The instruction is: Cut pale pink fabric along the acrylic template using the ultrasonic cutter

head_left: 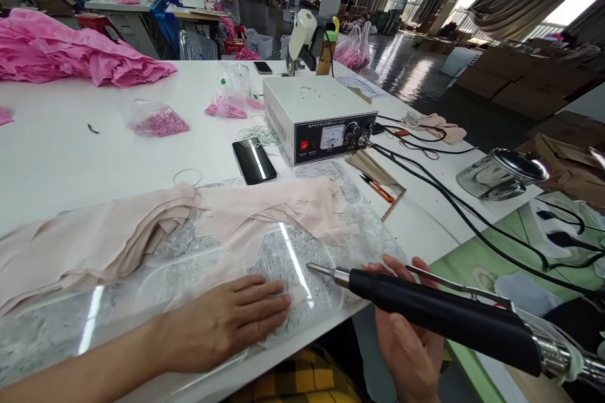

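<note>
My left hand (231, 321) lies flat, fingers stretched out, on a thin pale pink fabric piece at the front of the table. Under the fabric is a clear sheet over a grey mottled surface (302, 264). In my right hand (406, 340) is a handheld ultrasonic welder (439, 315) with a black handle. Its pointed metal tip faces left, just right of my left fingertips. A thin metal strip runs along the handle. Pale pink cut fabric pieces (278, 208) lie beyond my left hand, beside a folded pale pink stack (94, 233).
A white control box (326, 113) with a dial stands behind, its black cables (439, 186) running right. Also here are a black phone (254, 161), orange snips (377, 189), a steel-lidded mug (501, 173), bags of pink bits (158, 121) and bright pink fabric (75, 50). People work farther back.
</note>
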The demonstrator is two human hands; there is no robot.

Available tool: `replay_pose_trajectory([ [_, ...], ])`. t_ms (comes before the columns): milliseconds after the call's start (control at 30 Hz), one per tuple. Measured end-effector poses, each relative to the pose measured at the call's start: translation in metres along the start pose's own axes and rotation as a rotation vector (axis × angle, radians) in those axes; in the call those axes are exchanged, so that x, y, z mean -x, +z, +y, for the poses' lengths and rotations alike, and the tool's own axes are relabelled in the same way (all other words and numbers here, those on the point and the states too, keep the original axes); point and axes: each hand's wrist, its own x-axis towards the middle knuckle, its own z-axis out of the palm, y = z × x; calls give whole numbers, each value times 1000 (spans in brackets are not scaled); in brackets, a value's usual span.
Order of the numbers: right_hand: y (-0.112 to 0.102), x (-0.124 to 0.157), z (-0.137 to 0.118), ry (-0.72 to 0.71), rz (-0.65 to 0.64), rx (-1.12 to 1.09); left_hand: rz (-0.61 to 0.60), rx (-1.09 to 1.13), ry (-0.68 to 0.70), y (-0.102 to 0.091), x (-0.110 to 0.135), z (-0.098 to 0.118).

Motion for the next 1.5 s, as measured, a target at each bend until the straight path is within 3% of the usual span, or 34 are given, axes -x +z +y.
replay_pose_trajectory([
  [133, 7, -3, -1, 47, 42, -214, 14, 36, -3, -2, 0, -1],
  [233, 11, -5, -3, 45, 56, -299, -29, 44, -3, -2, 0, -2],
  [400, 14, -7, -3, 16, 36, -359, -3, 110, -25, 5, 5, -4],
  [1033, 11, -3, 1, 46, 54, -371, -16, -34, -28, -5, 2, -1],
  [1500, 8, -3, -2, 95, 59, -324, 127, 86, -71, 9, 6, 3],
])
